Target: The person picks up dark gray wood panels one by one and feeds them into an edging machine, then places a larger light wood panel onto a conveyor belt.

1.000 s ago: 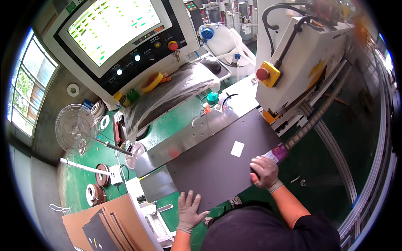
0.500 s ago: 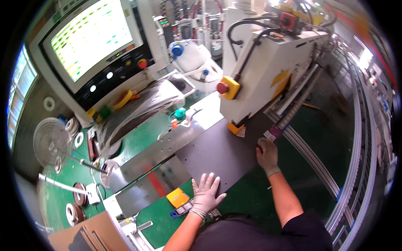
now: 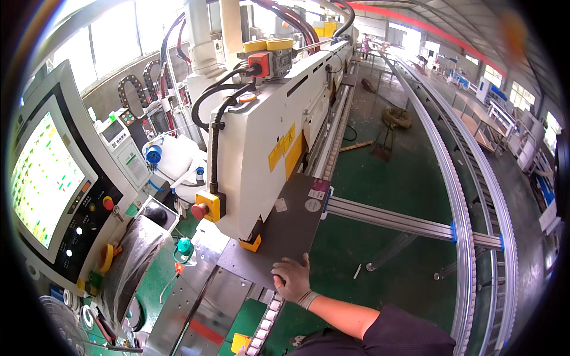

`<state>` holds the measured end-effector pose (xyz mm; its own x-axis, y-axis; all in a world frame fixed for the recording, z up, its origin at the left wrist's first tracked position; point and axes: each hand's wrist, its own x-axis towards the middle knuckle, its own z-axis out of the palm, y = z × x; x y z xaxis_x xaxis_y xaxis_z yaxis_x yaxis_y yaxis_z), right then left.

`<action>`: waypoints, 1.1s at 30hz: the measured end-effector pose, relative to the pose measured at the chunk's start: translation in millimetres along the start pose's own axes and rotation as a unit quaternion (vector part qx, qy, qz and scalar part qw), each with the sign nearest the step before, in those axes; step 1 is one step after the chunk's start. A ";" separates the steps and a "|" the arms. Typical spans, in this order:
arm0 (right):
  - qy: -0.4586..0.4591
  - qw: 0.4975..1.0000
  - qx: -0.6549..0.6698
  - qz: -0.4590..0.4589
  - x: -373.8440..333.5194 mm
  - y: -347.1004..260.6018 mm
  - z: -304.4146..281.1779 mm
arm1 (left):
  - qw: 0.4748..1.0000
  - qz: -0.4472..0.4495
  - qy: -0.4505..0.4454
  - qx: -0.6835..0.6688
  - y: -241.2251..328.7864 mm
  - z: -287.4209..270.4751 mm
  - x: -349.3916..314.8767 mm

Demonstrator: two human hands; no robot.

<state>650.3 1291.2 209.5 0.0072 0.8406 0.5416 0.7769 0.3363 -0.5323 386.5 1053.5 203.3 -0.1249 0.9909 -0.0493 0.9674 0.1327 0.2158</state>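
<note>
My right hand, in a pale thin glove, is at the near edge of a flat dark grey panel. Its fingers are bent against that edge, with the thumb pointing up. The panel lies partly under the lower front of a long white machine, and its far end reaches along the machine's right side. A purple-and-white label and a round white sticker are on its far part. My left hand cannot be made out; the picture's lower edge cuts off that area.
A red emergency stop button on a yellow box juts from the machine's front. To the left stands a control console with a lit screen. White rollers run below the panel; metal rails curve along the right.
The view has swung right and up along the machine. The panel lies farther along it. My right hand has moved from the panel's right side to its near edge; my left hand has left the picture.
</note>
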 end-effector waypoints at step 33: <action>-0.466 0.798 0.007 -0.381 -173.1 -239.1 36.2 | 0.154 -0.863 0.480 -0.043 -174.3 1.8 -593.2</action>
<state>440.5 1080.7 219.4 -0.9411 0.3382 -0.0043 0.3248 0.9000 -0.2907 292.3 442.5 193.2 -0.1950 -0.9794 0.0516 -0.6896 0.1743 0.7029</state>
